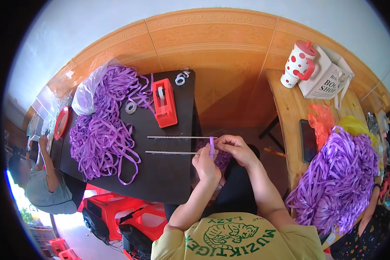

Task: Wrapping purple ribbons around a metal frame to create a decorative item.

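Note:
Two thin, pale twisted rods (174,137) lie parallel over the right edge of the black table, jutting out toward me. A narrow strip of purple ribbon (212,145) runs across both of them near their right ends. My left hand (206,164) pinches the ribbon close to the nearer rod, thumb raised. With bent fingers, my right hand (237,149) closes on the ribbon from the right side; its fingertips partly hide the hold. Below my hands, more purple ribbon (222,160) shows in my lap, partly covered.
Heaped purple ribbon (102,145), a red tape dispenser (165,104) and a tape roll (131,107) occupy the black table. On the wooden table are a phone (308,141), another ribbon pile (336,182), a dotted tumbler (297,65) and a bag (327,78). Other people sit at both sides.

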The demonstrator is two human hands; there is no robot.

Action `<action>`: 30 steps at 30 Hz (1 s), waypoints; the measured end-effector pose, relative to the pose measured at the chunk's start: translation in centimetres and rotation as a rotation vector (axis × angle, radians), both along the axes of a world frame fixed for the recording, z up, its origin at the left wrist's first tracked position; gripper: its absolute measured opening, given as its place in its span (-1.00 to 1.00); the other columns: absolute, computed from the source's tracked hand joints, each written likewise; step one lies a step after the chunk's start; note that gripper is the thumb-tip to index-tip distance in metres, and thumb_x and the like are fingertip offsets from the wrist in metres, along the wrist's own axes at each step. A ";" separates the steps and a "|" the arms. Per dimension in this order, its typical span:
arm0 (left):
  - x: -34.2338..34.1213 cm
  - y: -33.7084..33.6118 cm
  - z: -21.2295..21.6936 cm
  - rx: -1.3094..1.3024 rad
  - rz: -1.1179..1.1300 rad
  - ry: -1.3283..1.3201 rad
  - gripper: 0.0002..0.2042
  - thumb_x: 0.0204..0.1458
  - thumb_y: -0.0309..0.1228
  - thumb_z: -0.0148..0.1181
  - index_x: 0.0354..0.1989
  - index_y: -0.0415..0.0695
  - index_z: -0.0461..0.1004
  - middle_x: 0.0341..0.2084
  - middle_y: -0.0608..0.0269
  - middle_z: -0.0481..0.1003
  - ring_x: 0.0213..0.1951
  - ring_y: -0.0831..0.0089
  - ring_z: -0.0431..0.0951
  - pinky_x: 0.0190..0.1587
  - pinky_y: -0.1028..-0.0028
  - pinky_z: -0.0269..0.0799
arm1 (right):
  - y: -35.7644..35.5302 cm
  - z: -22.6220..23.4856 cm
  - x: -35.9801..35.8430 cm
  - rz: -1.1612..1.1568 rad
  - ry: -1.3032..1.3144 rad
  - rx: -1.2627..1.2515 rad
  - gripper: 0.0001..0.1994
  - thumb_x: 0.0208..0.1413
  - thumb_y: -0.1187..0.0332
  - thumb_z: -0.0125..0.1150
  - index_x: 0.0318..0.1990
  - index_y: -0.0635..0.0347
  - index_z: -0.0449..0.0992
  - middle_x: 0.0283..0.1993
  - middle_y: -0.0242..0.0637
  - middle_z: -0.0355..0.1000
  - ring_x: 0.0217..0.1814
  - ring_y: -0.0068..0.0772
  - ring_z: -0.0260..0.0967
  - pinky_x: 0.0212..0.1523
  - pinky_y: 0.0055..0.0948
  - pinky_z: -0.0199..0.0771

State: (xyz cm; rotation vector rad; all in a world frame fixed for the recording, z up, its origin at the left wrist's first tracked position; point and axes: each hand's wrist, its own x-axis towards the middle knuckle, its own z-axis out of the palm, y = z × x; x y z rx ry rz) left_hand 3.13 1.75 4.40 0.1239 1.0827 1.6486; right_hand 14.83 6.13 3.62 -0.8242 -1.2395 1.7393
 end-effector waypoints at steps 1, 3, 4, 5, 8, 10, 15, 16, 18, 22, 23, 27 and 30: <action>0.2 -0.3 0.6 -0.007 0.018 -0.034 -0.93 0.06 -0.49 0.05 -0.42 -0.21 0.43 -0.49 0.22 0.46 -0.45 0.48 0.46 -0.39 0.54 0.35 | 0.1 -0.2 0.0 0.021 0.033 -0.020 -0.91 0.12 0.49 0.12 -0.29 0.31 0.51 -0.20 -0.32 0.48 -0.19 -0.62 0.34 -0.12 -0.59 0.34; 0.1 -0.4 1.1 -0.007 0.035 -0.067 -0.93 0.05 -0.49 0.06 -0.40 -0.22 0.43 -0.48 0.22 0.46 -0.43 0.46 0.46 -0.36 0.51 0.37 | 0.7 -1.2 0.2 0.064 0.042 -0.019 -0.92 0.12 0.49 0.12 -0.28 0.29 0.51 -0.21 -0.34 0.48 -0.20 -0.62 0.35 -0.12 -0.59 0.34; -0.3 -0.8 0.6 0.016 0.005 -0.099 -0.93 0.05 -0.49 0.06 -0.40 -0.21 0.43 -0.46 0.23 0.46 -0.41 0.44 0.46 -0.31 0.48 0.37 | 1.1 -1.7 0.2 0.106 0.052 -0.021 -0.92 0.12 0.48 0.12 -0.27 0.28 0.51 -0.21 -0.35 0.48 -0.21 -0.63 0.35 -0.12 -0.59 0.35; -0.5 -1.1 0.5 0.038 -0.025 -0.131 -0.93 0.05 -0.48 0.06 -0.39 -0.21 0.44 -0.45 0.23 0.46 -0.39 0.43 0.45 -0.27 0.45 0.37 | 1.4 -2.1 0.1 0.106 0.052 -0.019 -0.92 0.12 0.48 0.12 -0.27 0.28 0.51 -0.21 -0.35 0.48 -0.21 -0.63 0.35 -0.12 -0.59 0.35; -0.7 -1.8 0.6 0.050 -0.083 -0.081 -0.92 0.06 -0.47 0.06 -0.40 -0.21 0.44 -0.45 0.22 0.48 -0.39 0.40 0.47 -0.22 0.42 0.36 | 2.0 -2.5 -0.3 0.199 0.055 0.019 -0.90 0.11 0.47 0.14 -0.25 0.27 0.51 -0.22 -0.37 0.48 -0.21 -0.63 0.35 -0.12 -0.58 0.36; -0.9 -2.0 0.3 0.069 -0.100 -0.093 -0.91 0.06 -0.48 0.06 -0.39 -0.22 0.45 -0.43 0.20 0.49 -0.37 0.40 0.48 -0.22 0.42 0.36 | 2.1 -1.9 -0.9 0.277 0.094 -0.106 -0.85 0.09 0.47 0.15 -0.19 0.29 0.52 -0.20 -0.35 0.49 -0.18 -0.58 0.39 -0.10 -0.55 0.38; -0.7 -2.2 0.5 0.115 -0.105 -0.154 -0.91 0.05 -0.49 0.08 -0.37 -0.25 0.48 -0.39 0.14 0.53 -0.32 0.38 0.51 -0.17 0.44 0.36 | 3.1 -2.2 -1.3 0.369 0.168 -0.111 -0.77 0.05 0.48 0.17 -0.12 0.30 0.52 -0.12 -0.22 0.49 -0.10 -0.45 0.42 -0.04 -0.48 0.39; -0.6 -2.2 0.3 0.140 -0.094 -0.176 -0.91 0.05 -0.51 0.09 -0.36 -0.26 0.49 -0.38 0.14 0.53 -0.31 0.38 0.51 -0.15 0.44 0.36 | 3.3 -2.4 -1.4 0.378 0.193 -0.101 -0.75 0.03 0.47 0.18 -0.11 0.30 0.52 -0.09 -0.17 0.48 -0.09 -0.40 0.43 -0.01 -0.46 0.39; -0.6 -2.2 -0.1 0.169 -0.075 -0.203 -0.92 0.04 -0.53 0.10 -0.36 -0.27 0.50 -0.37 0.13 0.53 -0.30 0.38 0.52 -0.12 0.45 0.36 | 3.6 -2.0 -1.7 0.401 0.180 -0.100 -0.75 0.01 0.45 0.20 -0.12 0.30 0.52 -0.08 -0.14 0.48 -0.08 -0.39 0.43 0.00 -0.44 0.38; -0.2 -2.0 -0.7 0.259 -0.019 -0.215 -0.92 0.04 -0.56 0.10 -0.35 -0.29 0.51 -0.36 0.14 0.53 -0.28 0.40 0.51 -0.08 0.44 0.35 | 4.2 -2.2 -2.1 0.429 0.194 -0.080 -0.74 -0.02 0.43 0.22 -0.14 0.32 0.53 -0.06 -0.10 0.47 -0.07 -0.38 0.42 0.03 -0.41 0.36; -0.2 -2.0 -0.8 0.289 -0.014 -0.220 -0.91 0.04 -0.56 0.10 -0.34 -0.29 0.52 -0.36 0.14 0.53 -0.27 0.41 0.51 -0.07 0.43 0.35 | 4.2 -2.3 -2.1 0.433 0.185 -0.079 -0.74 -0.02 0.43 0.22 -0.14 0.32 0.53 -0.06 -0.10 0.47 -0.07 -0.38 0.42 0.03 -0.41 0.36; -0.2 -2.1 -1.1 0.293 0.013 -0.220 -0.91 0.04 -0.54 0.12 -0.34 -0.28 0.52 -0.35 0.14 0.53 -0.26 0.41 0.50 -0.03 0.42 0.35 | 3.7 -1.0 -2.2 0.389 0.072 -0.079 -0.80 -0.02 0.47 0.20 -0.21 0.33 0.53 -0.12 -0.15 0.50 -0.12 -0.44 0.42 -0.04 -0.48 0.37; -0.3 -2.1 -1.3 0.316 0.013 -0.177 -0.91 0.04 -0.54 0.14 -0.33 -0.28 0.53 -0.34 0.15 0.53 -0.26 0.42 0.50 -0.02 0.44 0.33 | 4.2 -0.6 -1.8 0.186 -0.148 -0.010 -0.83 0.00 0.50 0.17 -0.23 0.34 0.53 -0.20 -0.22 0.51 -0.16 -0.49 0.41 -0.09 -0.52 0.38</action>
